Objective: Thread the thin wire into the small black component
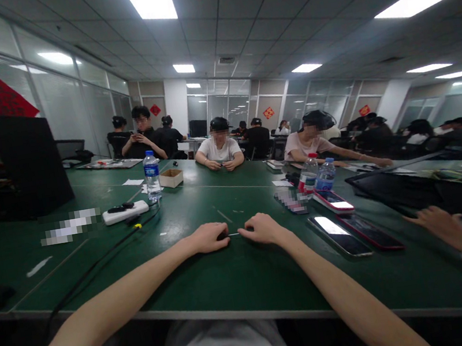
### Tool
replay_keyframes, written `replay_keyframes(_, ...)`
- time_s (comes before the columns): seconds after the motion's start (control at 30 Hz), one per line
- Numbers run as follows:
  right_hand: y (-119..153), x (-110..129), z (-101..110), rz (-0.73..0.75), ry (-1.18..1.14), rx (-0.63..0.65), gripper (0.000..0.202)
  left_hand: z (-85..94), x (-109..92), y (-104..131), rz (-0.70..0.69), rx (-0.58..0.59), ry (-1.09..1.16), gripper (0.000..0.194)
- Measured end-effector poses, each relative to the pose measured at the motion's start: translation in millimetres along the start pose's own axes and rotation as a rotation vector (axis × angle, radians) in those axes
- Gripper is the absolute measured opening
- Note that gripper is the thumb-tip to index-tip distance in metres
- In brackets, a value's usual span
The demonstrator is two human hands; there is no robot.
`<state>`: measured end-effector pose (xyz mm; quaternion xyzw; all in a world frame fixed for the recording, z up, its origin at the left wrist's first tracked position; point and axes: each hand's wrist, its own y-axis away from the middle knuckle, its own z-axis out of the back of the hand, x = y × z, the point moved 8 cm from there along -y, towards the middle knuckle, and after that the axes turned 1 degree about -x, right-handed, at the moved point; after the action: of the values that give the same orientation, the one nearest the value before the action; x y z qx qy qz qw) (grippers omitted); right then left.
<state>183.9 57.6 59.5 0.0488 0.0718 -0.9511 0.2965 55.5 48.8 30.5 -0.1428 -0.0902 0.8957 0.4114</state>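
Observation:
A thin, pale stick (233, 234) spans the small gap between my two hands, just above or on the green tabletop. My left hand (210, 238) has its fingers curled round the stick's left end. The right end is pinched in my right hand (262, 229), thumb and fingers together. Both ends of the stick are hidden inside the fingers, so its full length and exact kind do not show. My forearms rest over the near edge of the green table (230, 278).
To the left lie a white power strip (125, 212), a black cable (97, 267), a water bottle (152, 176) and a small box (171, 177). Phones (340, 236) and two bottles (308, 173) are at right. Another person's hand (439, 226) reaches in there; people sit opposite.

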Motion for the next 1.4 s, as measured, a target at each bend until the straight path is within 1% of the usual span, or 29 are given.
replay_keyframes(0.17,1,2,4,0.003,0.018,-0.02,0.062,-2.5,1,-1,0.001,-0.004,-0.009,0.024)
replay_keyframes(0.43,2,2,8,0.003,-0.031,-0.051,0.06,-1.6,1,0,0.009,0.006,0.001,0.024)
replay_keyframes(0.6,3,15,23,0.043,-0.103,-0.116,0.062,-0.1,-1,-1,0.017,0.015,-0.007,0.024)
replay_keyframes(0.67,3,20,25,0.045,-0.113,-0.111,0.061,1.1,-1,-1,0.018,0.009,-0.016,0.024)
replay_keyframes(0.8,2,26,21,0.061,-0.109,-0.069,0.06,2.2,-3,0,0.007,-0.001,-0.026,0.023)
replay_keyframes(1.0,1,9,12,0.019,-0.057,-0.048,0.062,0.1,-2,-1,-0.009,-0.001,-0.03,0.022)
replay_keyframes(1.1,1,3,9,-0.006,-0.029,-0.031,0.062,-0.2,-2,0,0.005,0.0,-0.032,0.022)
replay_keyframes(1.27,0,5,7,-0.002,-0.037,-0.007,0.063,-0.9,-2,0,0.022,0.015,-0.028,0.024)
replay_keyframes(1.4,1,3,6,-0.037,-0.044,0.009,0.063,-1.9,0,-1,0.015,0.003,-0.029,0.025)
